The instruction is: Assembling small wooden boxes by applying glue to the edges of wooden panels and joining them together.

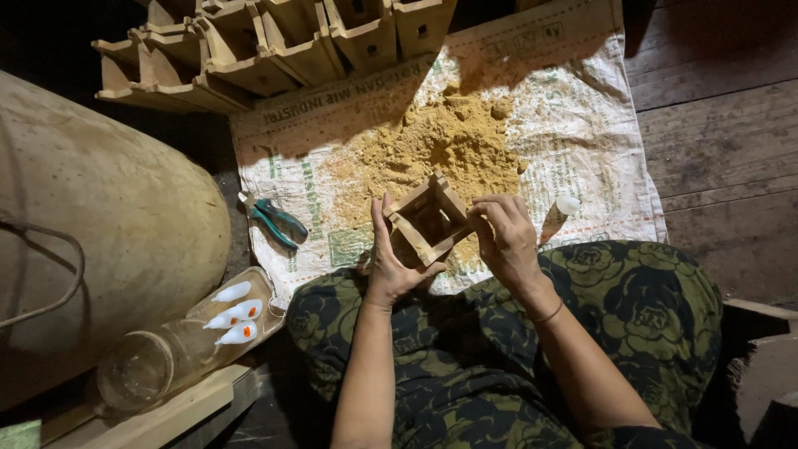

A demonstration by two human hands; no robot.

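A small open wooden box (430,218), square and hollow, is held up between both hands over my lap. My left hand (388,262) cups its left side and bottom, fingers pointing up. My right hand (506,239) grips its right edge with bent fingers. Behind the box lies a heap of yellow sawdust (432,141) spread on a white woven sack (582,125). My legs in green flowered cloth (632,308) are folded under the hands.
Green-handled pliers (279,222) lie on the sack's left edge. A small white-capped tube (559,213) lies right of my hands. Several similar wooden boxes (274,46) are stacked at the top. Three white glue bottles (235,313) rest on a clear jar beside a big rounded drum (108,216).
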